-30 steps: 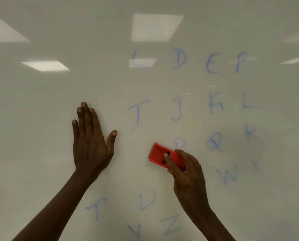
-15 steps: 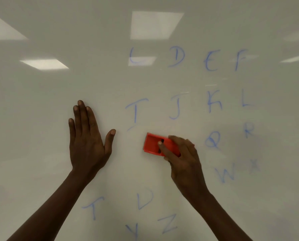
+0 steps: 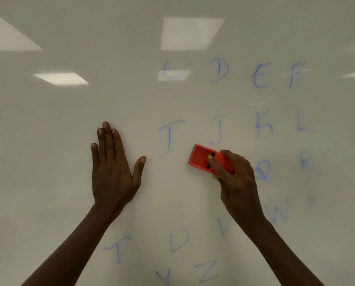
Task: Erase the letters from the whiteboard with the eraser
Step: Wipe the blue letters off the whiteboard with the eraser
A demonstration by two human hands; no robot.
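Observation:
A white whiteboard (image 3: 48,141) fills the view, with several blue letters written across its middle and right. My right hand (image 3: 236,182) grips a red eraser (image 3: 201,157) and presses it flat on the board, just below the letter J (image 3: 219,131) and right of the letter T (image 3: 169,133). The letter Q (image 3: 262,171) is partly hidden behind that hand. My left hand (image 3: 112,170) lies flat on the board to the left of the T, fingers spread, holding nothing.
Ceiling light panels (image 3: 191,33) reflect in the glossy board. More letters sit lower down: T (image 3: 117,247), U (image 3: 178,239), V (image 3: 223,227), Z (image 3: 207,270), W (image 3: 278,213).
The eraser has slid up the board, from over the letter P to just under the J. The P is gone and a V shows below my right hand. My left hand stays put.

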